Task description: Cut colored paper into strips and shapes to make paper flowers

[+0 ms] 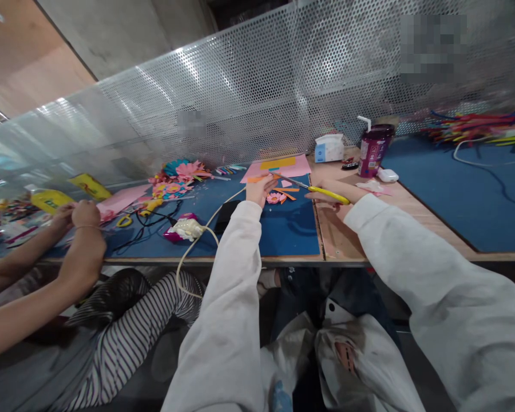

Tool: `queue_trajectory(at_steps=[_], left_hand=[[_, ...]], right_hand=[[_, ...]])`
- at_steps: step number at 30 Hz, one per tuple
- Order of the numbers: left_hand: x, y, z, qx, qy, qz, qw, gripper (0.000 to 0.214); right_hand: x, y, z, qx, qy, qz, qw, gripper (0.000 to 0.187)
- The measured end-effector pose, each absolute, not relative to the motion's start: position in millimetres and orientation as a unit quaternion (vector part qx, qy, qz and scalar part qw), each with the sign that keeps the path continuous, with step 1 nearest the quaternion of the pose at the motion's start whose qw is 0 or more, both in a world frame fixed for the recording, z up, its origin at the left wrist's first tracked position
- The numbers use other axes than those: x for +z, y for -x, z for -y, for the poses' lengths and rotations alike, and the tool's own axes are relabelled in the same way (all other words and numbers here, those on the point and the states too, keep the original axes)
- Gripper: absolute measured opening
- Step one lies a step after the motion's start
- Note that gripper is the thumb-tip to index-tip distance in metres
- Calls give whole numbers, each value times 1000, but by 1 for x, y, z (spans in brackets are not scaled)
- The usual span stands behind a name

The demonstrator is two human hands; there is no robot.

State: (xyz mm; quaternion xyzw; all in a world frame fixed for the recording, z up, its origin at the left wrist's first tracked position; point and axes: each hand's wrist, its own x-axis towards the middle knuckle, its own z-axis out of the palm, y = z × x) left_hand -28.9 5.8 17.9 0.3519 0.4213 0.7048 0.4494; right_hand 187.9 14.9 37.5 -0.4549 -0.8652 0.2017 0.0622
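Note:
My right hand (333, 194) is closed around the yellow handles of a pair of scissors (328, 193). Their blades point left, with the tips by the fingers of my left hand (260, 190). Those fingers are pinched together at a strip of orange paper (254, 179); part of it is hidden by the hand. Just beyond lies a pink sheet (298, 165) bearing a yellow-orange piece of paper (278, 163) and a small teal piece (274, 169). A pink paper flower (276, 198) and several orange strips (288, 190) rest on the blue mat (283, 243) beside my left hand.
To the right stand a tissue pack (328, 149), a purple cup (374, 151) with a straw, and a white case (388, 175). Leftward lie a dark phone (227, 216), a glue gun (184, 228) with its cable, and paper flowers (182, 174). A co-worker's hands (77, 214) work farther left.

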Motion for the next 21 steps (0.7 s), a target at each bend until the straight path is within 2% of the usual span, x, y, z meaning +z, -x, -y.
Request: queue_trajectory(at_steps=[10, 21], left_hand=[[22, 26, -3, 704, -343, -431, 449, 11], [16, 28, -7, 701, -342, -430, 455, 15]], right_hand=[[33, -190, -21, 201, 422, 881, 80, 36], [23, -189, -28, 185, 456, 865, 94, 35]])
